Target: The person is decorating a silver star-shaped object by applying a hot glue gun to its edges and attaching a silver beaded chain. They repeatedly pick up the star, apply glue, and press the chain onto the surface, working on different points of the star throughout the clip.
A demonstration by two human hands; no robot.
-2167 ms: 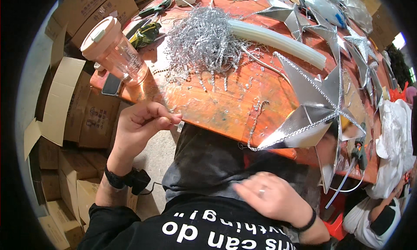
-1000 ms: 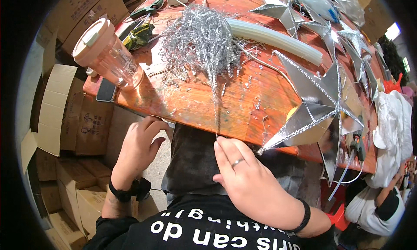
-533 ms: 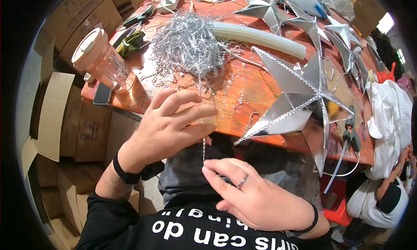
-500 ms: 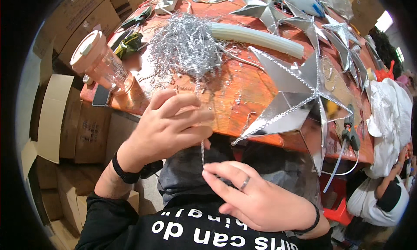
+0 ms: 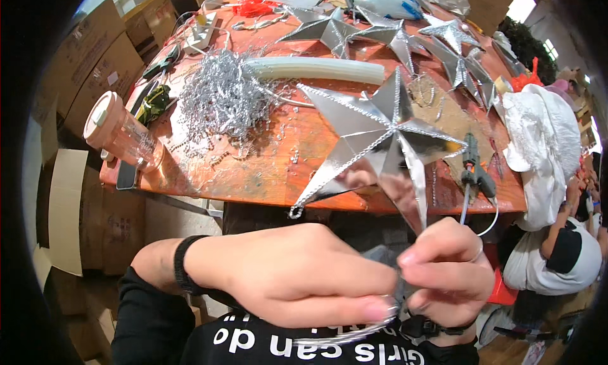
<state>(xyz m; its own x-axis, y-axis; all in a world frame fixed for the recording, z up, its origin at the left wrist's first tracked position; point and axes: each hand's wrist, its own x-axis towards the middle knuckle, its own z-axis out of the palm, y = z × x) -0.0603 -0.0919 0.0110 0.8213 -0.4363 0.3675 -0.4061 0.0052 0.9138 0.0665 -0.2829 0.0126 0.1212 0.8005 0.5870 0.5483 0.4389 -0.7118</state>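
Note:
My left hand (image 5: 297, 279) and my right hand (image 5: 451, 271) meet close to my chest, below the table edge. Both pinch a thin silver bead strand (image 5: 345, 334), which curves down in a loop beneath my left fingers. A ring shows on my right hand and a black band on my left wrist. Just above the hands, a large silver foil star (image 5: 380, 134) lies on the orange table (image 5: 266, 175), one point hanging over the front edge. A tangled pile of silver strands (image 5: 221, 99) sits at the table's left.
A white tube (image 5: 313, 68) lies behind the pile. A glue gun (image 5: 474, 168) sits right of the star, more silver stars (image 5: 392, 32) at the back. A pink-lidded cup (image 5: 119, 134) stands at the left corner. Cardboard boxes (image 5: 82, 61) fill the left; white cloth (image 5: 538, 137) and another person (image 5: 563, 257) are right.
My left hand has come down from the table edge toward my chest. Both hands now meet with the strand pinched between them; the strand no longer hangs straight down.

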